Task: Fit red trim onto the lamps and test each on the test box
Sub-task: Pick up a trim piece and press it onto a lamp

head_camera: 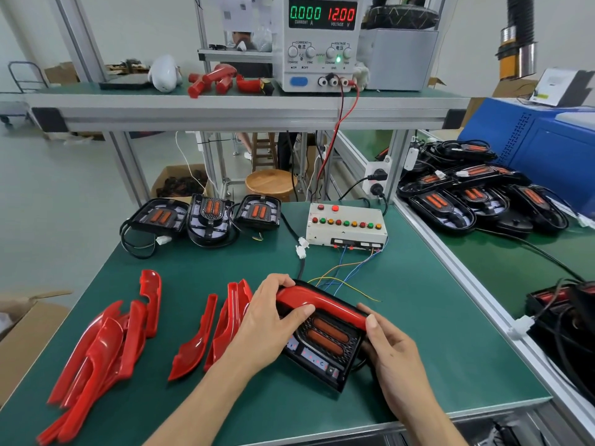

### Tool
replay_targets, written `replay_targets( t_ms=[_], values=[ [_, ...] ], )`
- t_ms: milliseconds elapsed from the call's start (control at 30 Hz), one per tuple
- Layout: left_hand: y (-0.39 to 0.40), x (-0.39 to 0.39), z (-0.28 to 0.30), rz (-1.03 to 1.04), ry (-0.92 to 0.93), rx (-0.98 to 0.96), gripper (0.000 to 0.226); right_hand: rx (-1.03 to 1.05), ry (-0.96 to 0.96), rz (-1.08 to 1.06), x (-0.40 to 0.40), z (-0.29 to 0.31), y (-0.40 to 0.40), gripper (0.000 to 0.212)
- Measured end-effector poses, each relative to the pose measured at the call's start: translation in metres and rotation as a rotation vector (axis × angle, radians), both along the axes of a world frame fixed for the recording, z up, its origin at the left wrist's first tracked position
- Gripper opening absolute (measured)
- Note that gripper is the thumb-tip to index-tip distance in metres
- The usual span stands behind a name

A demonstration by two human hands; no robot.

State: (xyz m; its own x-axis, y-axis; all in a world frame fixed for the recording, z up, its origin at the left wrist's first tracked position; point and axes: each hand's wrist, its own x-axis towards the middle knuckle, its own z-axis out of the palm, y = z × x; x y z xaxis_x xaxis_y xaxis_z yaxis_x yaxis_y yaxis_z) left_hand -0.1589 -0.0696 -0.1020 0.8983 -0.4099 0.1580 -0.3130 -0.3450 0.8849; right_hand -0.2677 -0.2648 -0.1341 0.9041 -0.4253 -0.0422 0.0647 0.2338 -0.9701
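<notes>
Both hands hold one black lamp [325, 342] low in the centre of the frame, tilted above the green desk [418, 333]. The left hand [267, 323] has its fingers curled over the lamp's top edge, thumb pressing the red trim [322, 304] along that edge. The right hand [392, 352] grips the lamp's right side, thumb on the trim's end. Loose trim pieces [106, 342] lie at lower left. The test box [346, 226] sits further up the desk, three lamps [206, 217] to its left.
</notes>
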Motion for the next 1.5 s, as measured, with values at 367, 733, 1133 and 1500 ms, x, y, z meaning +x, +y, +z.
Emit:
replay_targets(
  t_ms=[367, 733, 1133, 1500],
  values=[
    [0.0, 0.004, -0.002, 0.037, 0.039, -0.053, 0.028, 0.022, 0.018, -0.019, 0.002, -0.002, 0.001, 0.052],
    [-0.001, -0.004, 0.001, 0.055, -0.035, 0.014, 0.037, 0.017, 0.038, -0.069, 0.005, -0.004, 0.0, 0.047],
    [0.003, 0.003, 0.008, 0.079, 0.046, -0.174, 0.014, -0.08, 0.061, -0.123, 0.005, -0.012, -0.001, 0.02],
    [0.009, 0.012, 0.028, -0.022, 0.471, -0.222, 0.023, 0.046, 0.007, -0.071, -0.001, -0.008, -0.003, 0.041]
  ],
)
